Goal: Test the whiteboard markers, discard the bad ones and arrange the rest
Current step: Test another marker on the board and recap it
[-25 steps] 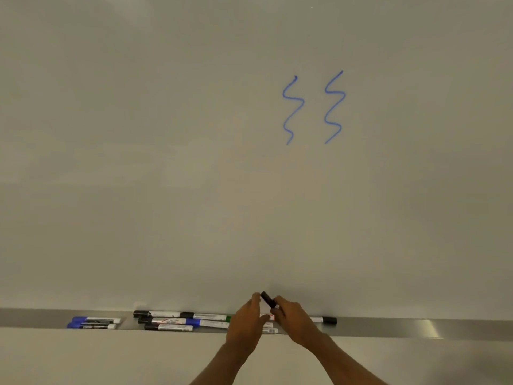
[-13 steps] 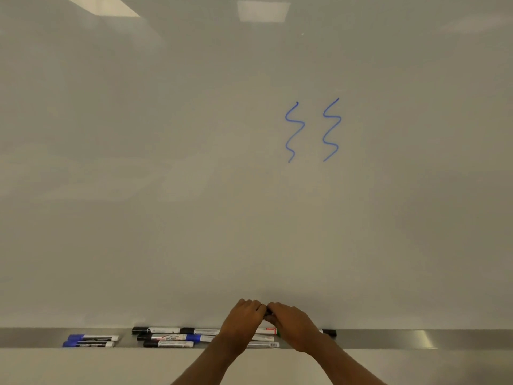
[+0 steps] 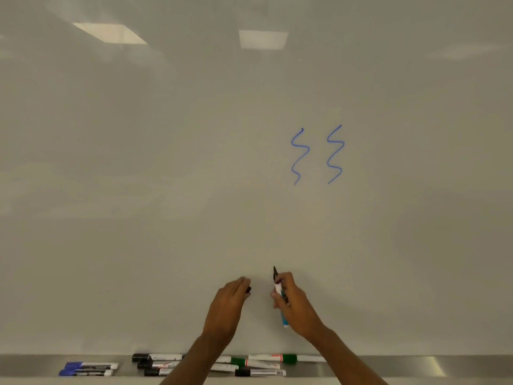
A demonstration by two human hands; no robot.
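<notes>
Now, nearest us the metal tray [image 3: 388,366] carries two blue markers [image 3: 88,369] set apart at the left and a cluster of black and green markers [image 3: 261,372] by our forearms. Above it our left hand [image 3: 229,307] pinches a black cap [image 3: 248,289] in curled fingers, and our right hand [image 3: 298,307], just to its right, grips the uncapped marker [image 3: 284,318], dark tip up, close to the whiteboard [image 3: 138,190]. We judge testing is in hand: next the tip must press on bare board, perhaps beside the two blue squiggles [image 3: 308,148] farther up, and draw a stroke to show whether ink flows.
</notes>
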